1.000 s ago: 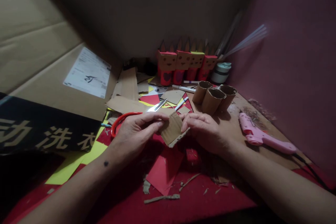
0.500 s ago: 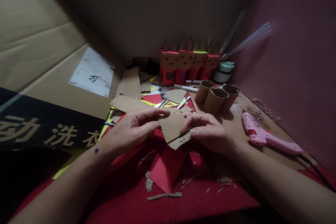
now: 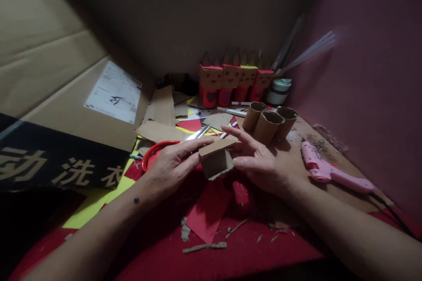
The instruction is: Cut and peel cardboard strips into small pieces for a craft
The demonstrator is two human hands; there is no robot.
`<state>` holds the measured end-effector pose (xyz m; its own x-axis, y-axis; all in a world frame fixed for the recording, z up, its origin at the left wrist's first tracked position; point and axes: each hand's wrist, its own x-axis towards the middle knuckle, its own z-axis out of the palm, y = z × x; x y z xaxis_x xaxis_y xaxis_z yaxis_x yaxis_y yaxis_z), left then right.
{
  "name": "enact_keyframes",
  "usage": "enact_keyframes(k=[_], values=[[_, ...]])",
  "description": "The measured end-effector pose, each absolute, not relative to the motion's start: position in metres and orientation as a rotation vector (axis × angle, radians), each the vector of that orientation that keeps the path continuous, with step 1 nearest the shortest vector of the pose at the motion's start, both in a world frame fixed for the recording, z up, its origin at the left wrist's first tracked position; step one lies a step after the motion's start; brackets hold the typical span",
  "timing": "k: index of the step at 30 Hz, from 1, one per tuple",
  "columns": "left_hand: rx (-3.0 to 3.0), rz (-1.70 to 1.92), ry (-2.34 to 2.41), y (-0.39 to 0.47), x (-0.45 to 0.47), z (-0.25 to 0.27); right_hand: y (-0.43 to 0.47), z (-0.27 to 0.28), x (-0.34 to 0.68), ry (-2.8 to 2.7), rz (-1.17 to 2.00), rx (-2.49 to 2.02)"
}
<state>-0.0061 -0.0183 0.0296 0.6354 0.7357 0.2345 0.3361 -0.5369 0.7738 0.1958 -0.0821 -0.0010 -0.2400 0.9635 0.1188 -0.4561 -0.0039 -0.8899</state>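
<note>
My left hand [image 3: 173, 164] pinches the left edge of a small folded piece of cardboard [image 3: 216, 163], bent like a small open box with a top flap. On its right side, my right hand [image 3: 262, 158] also steadies the piece, its thumb against the lower edge and its index finger stretched above the flap. Fingers behind the cardboard are hidden. Scissors with red handles [image 3: 150, 153] lie partly under my left hand, blades pointing back. Below the cardboard a red paper piece [image 3: 208, 215] rests on the red surface among cardboard scraps [image 3: 204, 247].
Cardboard tubes [image 3: 268, 125] stand behind my right hand. A pink glue gun [image 3: 332, 171] lies at the right with its cord. Several red tube figures with cardboard faces [image 3: 211, 78] and a lidded jar [image 3: 278, 92] line the back. A large carton [image 3: 66, 109] walls the left.
The cardboard has been tilted and its top part folded up, so its hollow inside shows. My right index finger has lifted off it. More of the scissors shows now.
</note>
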Motion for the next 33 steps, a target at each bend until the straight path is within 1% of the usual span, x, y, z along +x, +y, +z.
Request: enact_keyframes(k=[4,7,11,17,30,33], values=[[2.140,0.714,0.725,-0.0167,-0.0082,0.0286,-0.0813,-0.0023,0.1920,-0.966,1.496,-0.763],[2.145,0.684,0.677,-0.0142,-0.0092,0.0255,-0.0812,-0.0024,0.1913,-0.933,1.526,-0.770],[2.176,0.650,0.666,-0.0124,-0.0084,0.0222,-0.0816,-0.0021,0.1916,-0.915,1.592,-0.740],[2.191,0.548,0.655,-0.0134,-0.0053,0.0237,-0.0800,-0.0036,0.1915,-0.909,1.607,-0.730],[2.148,0.563,0.629,-0.0132,-0.0051,0.0242,-0.0792,-0.0017,0.1912,-0.890,1.599,-0.769],[2.115,0.570,0.711,-0.0132,-0.0086,0.0253,-0.0786,-0.0003,0.1908,-0.844,1.576,-0.806]])
